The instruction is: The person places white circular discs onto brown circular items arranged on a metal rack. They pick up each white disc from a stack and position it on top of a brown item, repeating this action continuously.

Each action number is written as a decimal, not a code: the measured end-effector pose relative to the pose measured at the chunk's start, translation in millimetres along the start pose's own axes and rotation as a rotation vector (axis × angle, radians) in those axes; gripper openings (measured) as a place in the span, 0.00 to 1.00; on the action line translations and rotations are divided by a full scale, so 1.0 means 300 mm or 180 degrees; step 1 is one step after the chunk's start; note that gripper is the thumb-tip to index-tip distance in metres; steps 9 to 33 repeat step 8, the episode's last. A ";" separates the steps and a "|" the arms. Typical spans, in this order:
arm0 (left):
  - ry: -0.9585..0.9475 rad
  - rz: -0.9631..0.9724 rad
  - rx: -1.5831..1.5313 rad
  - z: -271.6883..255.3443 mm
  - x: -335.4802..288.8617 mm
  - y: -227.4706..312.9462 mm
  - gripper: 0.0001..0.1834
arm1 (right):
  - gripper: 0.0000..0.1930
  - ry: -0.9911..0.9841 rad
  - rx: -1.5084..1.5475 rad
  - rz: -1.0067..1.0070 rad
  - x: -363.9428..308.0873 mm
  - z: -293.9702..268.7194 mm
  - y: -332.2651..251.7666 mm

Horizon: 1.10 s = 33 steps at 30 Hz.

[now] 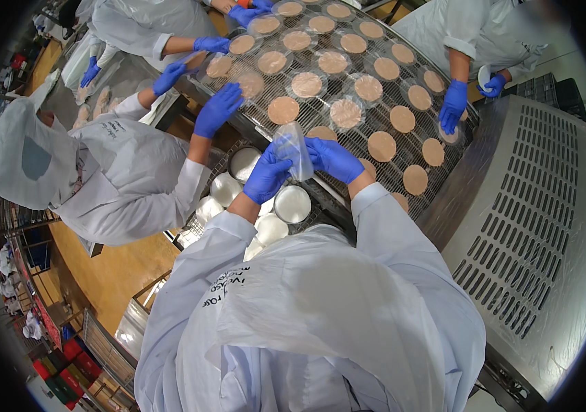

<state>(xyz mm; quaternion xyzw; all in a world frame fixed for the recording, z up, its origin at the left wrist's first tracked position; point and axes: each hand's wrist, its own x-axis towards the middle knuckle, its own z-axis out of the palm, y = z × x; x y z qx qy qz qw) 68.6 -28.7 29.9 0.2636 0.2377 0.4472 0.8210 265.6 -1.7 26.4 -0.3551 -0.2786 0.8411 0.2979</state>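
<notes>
Both my hands wear blue gloves and meet in front of my chest at the conveyor's near edge. My left hand [267,177] is closed on a bundle of clear plastic film [295,152], which looks like a stack of thin sheets. From the other side my right hand [334,159] grips the same bundle, its fingers partly hidden behind it. Past my hands, round flat pinkish patties [284,110] lie in rows on a wire mesh conveyor [403,154]; several have clear film under or over them. Just below my left hand are round pale-topped containers or discs [293,204].
At my left a co-worker in white reaches a gloved hand [219,110] over the belt. Other co-workers' hands work at the far side, and one hand [453,106] touches a patty at the right. A slotted metal housing [526,226] stands right of the belt.
</notes>
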 end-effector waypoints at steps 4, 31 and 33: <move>0.0098 -0.0158 -0.0275 0.026 -0.019 0.013 0.33 | 0.22 -0.0209 0.0902 -0.0137 -0.024 -0.028 0.083; 0.0653 -0.0370 0.0296 -0.026 -0.014 0.010 0.36 | 0.26 -0.0091 -0.0201 -0.0985 0.017 -0.042 -0.014; 0.0653 -0.0370 0.0296 -0.026 -0.014 0.010 0.36 | 0.26 -0.0091 -0.0201 -0.0985 0.017 -0.042 -0.014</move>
